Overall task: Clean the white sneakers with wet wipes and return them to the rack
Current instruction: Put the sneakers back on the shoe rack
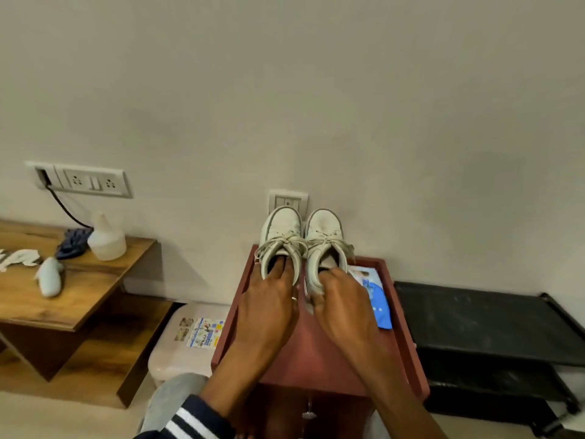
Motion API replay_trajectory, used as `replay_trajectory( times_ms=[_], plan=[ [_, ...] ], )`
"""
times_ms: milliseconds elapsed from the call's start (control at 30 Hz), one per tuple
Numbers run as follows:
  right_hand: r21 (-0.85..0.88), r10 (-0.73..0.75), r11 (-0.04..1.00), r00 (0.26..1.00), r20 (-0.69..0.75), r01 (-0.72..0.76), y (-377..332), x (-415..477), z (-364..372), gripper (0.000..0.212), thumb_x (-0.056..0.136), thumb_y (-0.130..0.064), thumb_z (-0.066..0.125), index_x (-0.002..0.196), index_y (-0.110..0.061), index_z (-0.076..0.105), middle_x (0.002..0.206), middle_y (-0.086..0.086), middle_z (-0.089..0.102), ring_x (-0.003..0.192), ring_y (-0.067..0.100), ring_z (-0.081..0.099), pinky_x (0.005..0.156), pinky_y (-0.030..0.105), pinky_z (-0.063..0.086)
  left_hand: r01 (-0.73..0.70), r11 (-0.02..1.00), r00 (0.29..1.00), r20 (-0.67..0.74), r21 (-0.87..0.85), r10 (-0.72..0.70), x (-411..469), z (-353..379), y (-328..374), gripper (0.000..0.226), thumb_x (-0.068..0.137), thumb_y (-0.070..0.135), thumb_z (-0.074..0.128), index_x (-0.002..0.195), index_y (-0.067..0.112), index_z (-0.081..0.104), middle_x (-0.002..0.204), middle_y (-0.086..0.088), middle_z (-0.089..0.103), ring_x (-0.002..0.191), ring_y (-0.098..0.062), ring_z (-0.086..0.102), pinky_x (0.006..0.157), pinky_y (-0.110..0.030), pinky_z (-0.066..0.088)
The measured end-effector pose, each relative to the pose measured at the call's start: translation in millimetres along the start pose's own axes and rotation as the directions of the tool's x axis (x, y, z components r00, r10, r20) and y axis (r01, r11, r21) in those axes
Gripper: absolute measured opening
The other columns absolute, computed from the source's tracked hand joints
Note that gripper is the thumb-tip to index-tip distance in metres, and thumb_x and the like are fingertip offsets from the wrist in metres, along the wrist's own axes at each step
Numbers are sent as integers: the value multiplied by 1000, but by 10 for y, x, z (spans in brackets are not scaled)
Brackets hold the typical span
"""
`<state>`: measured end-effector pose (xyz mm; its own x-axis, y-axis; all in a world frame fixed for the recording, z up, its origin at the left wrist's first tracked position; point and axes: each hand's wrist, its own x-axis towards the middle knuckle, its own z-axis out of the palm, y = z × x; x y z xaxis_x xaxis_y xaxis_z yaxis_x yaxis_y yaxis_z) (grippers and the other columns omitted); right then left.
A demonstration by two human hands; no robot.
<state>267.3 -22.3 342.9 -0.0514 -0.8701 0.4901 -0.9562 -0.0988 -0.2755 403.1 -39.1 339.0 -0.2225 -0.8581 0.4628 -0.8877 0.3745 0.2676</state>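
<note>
Two white sneakers stand side by side, toes toward the wall, on a reddish-brown cabinet top (319,350). My left hand (269,308) holds the left sneaker (281,232), its fingers hooked inside the shoe's opening. The right sneaker (326,236) is held the same way by my right hand (342,308), fingers inside its opening at the heel. A blue wet wipes pack (378,299) lies flat on the cabinet top just right of my right hand, partly hidden by it.
A black shoe rack (484,321) stands to the right of the cabinet. At the left, a wooden table (79,289) carries a white bottle (106,239), a dark cloth and a pale object. A pale stool (183,350) sits beside the cabinet.
</note>
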Motion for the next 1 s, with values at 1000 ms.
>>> replay_trajectory(
  times_ms=[1000],
  plan=[
    [-171,295,942,955,15,-288,1895,-1764,-2099,11,81,-21,75,83,-13,68,85,0,63,72,19,59,62,23,35,-216,958,913,309,-188,266,-988,108,3077,59,97,23,47,154,9,35,156,-6,41,140,-46,38,98,-47,51]
  ],
)
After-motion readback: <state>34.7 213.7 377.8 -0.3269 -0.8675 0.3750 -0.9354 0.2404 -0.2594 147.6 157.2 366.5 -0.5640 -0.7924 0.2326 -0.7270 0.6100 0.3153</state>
